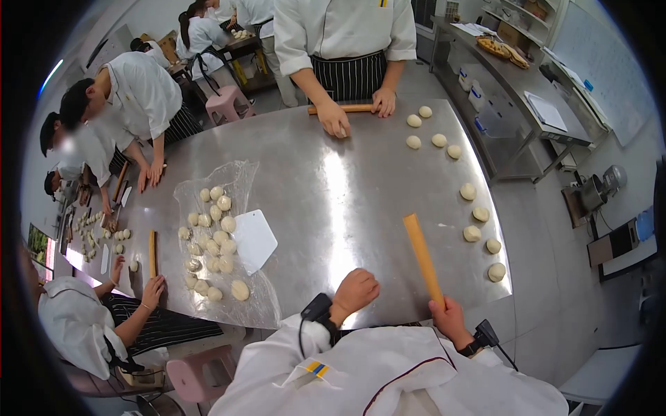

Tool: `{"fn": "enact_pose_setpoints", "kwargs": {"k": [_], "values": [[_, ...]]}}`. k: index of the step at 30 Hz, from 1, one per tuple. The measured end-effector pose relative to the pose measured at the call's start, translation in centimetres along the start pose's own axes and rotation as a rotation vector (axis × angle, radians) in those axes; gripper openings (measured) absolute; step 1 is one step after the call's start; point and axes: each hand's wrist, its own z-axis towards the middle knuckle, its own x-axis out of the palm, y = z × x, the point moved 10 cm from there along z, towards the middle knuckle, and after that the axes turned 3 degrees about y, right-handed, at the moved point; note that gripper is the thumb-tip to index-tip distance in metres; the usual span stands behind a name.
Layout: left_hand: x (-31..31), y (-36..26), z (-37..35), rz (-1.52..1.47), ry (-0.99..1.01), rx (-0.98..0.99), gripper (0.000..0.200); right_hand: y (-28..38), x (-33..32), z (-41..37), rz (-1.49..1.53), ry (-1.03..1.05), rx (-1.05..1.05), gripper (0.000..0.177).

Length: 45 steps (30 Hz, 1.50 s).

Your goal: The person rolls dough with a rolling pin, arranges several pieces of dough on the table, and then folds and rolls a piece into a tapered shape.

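My right hand (451, 320) is closed round the lower end of a wooden rolling pin (422, 253), which points away from me over the steel table (305, 166). Near the table's front edge, my left hand (356, 290) has its fingers curled in; whatever they may hold is hidden. To its left, dough balls (220, 237) lie on and under a clear plastic sheet (260, 295), with a white dough scraper (254, 240) beside them. More dough balls (472, 234) are spread along the right edge of the table.
Across the table a person in a white jacket has one hand (334, 119) low over the surface and another on a rolling pin (354, 108). Other people work along the left side. A pink stool (201, 374) stands at lower left; a steel side bench (513, 83) is at right.
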Motion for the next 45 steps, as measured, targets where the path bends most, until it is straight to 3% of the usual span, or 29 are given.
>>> {"fn": "enact_pose_setpoints", "kwargs": {"k": [1, 2, 6, 10, 12, 14, 16, 20, 24, 27, 29, 34, 37, 42, 43, 45], "values": [[1.0, -1.0, -1.5, 0.022, 0.111, 0.006, 0.013, -0.7, -0.3, 0.0, 0.001, -0.015, -0.009, 0.031], [1.0, -3.5, -2.3, -0.058, 0.020, 0.110, 0.015, -1.3, -0.5, -0.1, 0.005, -0.031, -0.022, 0.031], [5.0, -5.3, 1.1, -0.061, 0.157, 0.209, 0.014, -2.0, -0.9, -0.7, 0.097, -0.057, 0.051, 0.030], [-1.5, -1.2, 0.4, 0.173, -0.006, 0.029, 0.012, -2.1, -1.2, -1.5, 0.119, -0.061, 0.077, 0.028], [-2.4, -2.1, -2.7, 0.119, 0.037, -0.003, 0.013, -2.8, -1.7, -1.4, 0.085, -0.097, 0.018, 0.027], [0.0, -3.5, -2.5, 0.038, 0.073, 0.030, 0.012, -3.4, -1.9, -1.6, 0.091, -0.108, 0.042, 0.027], [2.8, -5.0, 1.0, -0.036, 0.133, 0.187, 0.012, -3.3, -1.7, -2.1, 0.092, -0.095, 0.064, 0.027], [0.1, -0.5, 3.3, 0.082, 0.011, 0.017, 0.013, -3.2, -1.1, -2.2, 0.221, -0.035, 0.164, 0.028], [-0.8, -2.9, -1.1, 0.076, 0.023, -0.059, 0.016, -4.7, -2.4, -2.2, 0.091, -0.067, 0.104, 0.031], [3.2, -3.4, 1.2, -0.037, 0.121, 0.038, 0.015, -2.2, -3.2, -2.7, -0.083, -0.120, 0.069, 0.033], [3.8, -2.9, 3.8, -0.033, 0.113, 0.177, 0.013, -3.5, -2.6, -2.3, 0.001, -0.107, 0.062, 0.033], [1.0, -0.8, 3.2, 0.111, 0.128, 0.040, 0.011, -1.4, -2.1, -1.1, -0.017, -0.057, 0.033, 0.035], [2.1, -3.5, 0.4, 0.018, 0.166, 0.072, 0.011, 0.5, -2.4, -0.9, -0.052, -0.060, -0.007, 0.036], [4.3, -2.6, 5.0, 0.020, 0.121, 0.162, 0.012, -3.0, -0.2, -0.7, 0.033, -0.058, 0.068, 0.039], [3.3, -1.3, 4.6, 0.014, 0.057, 0.082, 0.007, -1.8, -0.2, -0.8, -0.032, -0.059, 0.043, 0.039], [3.8, 1.2, 2.4, 0.072, 0.171, -0.049, 0.008, 2.5, -1.2, -1.1, -0.186, -0.024, -0.032, 0.041]]}}
